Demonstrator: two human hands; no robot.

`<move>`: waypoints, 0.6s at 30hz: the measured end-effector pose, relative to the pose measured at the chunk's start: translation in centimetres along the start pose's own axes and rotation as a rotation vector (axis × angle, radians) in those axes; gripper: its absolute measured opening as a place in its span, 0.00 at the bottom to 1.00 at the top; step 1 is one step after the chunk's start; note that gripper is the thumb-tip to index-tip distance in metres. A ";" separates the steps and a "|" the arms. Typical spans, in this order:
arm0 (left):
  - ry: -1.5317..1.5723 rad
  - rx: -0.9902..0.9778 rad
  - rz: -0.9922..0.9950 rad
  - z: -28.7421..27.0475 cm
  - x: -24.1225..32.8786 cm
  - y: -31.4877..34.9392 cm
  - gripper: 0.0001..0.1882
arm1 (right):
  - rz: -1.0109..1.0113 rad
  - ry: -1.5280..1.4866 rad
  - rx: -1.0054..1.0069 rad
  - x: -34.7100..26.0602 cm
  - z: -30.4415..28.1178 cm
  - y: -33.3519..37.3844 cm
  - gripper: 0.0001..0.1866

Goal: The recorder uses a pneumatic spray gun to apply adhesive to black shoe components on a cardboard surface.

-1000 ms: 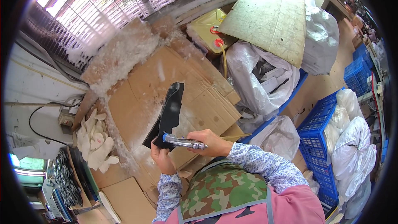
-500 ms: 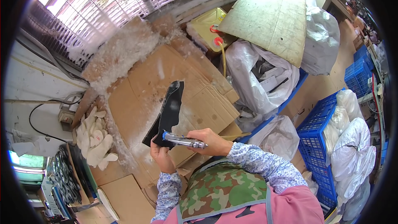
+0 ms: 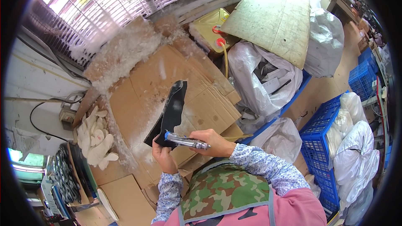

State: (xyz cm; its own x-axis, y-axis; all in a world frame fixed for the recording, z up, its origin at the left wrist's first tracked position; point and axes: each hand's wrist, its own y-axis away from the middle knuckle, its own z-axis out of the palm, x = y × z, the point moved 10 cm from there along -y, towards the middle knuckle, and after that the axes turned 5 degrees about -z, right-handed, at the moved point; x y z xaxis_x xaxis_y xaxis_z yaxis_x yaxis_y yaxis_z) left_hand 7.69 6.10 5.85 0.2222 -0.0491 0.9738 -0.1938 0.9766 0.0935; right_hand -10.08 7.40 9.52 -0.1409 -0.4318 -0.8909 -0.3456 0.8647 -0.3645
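My left hand [image 3: 164, 159] is closed on the lower end of a folded black sheet piece [image 3: 172, 106], its long part pointing up and away over the cardboard. In my right hand [image 3: 212, 143] is a silver spray gun [image 3: 184, 140] with a blue tip, held with the fingers wrapped round it. The gun's tip lies right at the black piece, just above my left fingers; whether they touch I cannot tell. Under both hands are stacked brown cardboard sheets [image 3: 142, 79] with whitish residue on them.
White gloves [image 3: 94, 138] are heaped at the left. A yellowish can [image 3: 211, 27] with red caps and a hose stands at the back. White plastic bags [image 3: 255, 88] and a blue crate [image 3: 312, 142] are on the right. Beyond the cardboard is a mesh-covered window [image 3: 113, 12].
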 end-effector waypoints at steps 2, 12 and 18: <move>0.001 0.007 0.001 -0.1 -0.1 0.1 0.25 | 0.000 -0.001 -0.005 0.1 0.1 0.1 0.12; -0.001 0.019 -0.006 0.5 -0.2 0.4 0.25 | 0.007 -0.003 -0.010 0.4 -0.2 0.5 0.12; -0.003 0.029 -0.007 0.8 -0.2 0.6 0.25 | 0.009 -0.004 -0.023 0.2 -0.5 0.5 0.12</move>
State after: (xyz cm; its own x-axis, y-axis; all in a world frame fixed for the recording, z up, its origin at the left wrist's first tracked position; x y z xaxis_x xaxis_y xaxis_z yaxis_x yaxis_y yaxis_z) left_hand 6.80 6.54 5.90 0.2208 -0.0564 0.9737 -0.2203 0.9696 0.1061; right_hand -10.78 7.61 9.29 -0.1404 -0.4227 -0.8953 -0.3654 0.8626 -0.3499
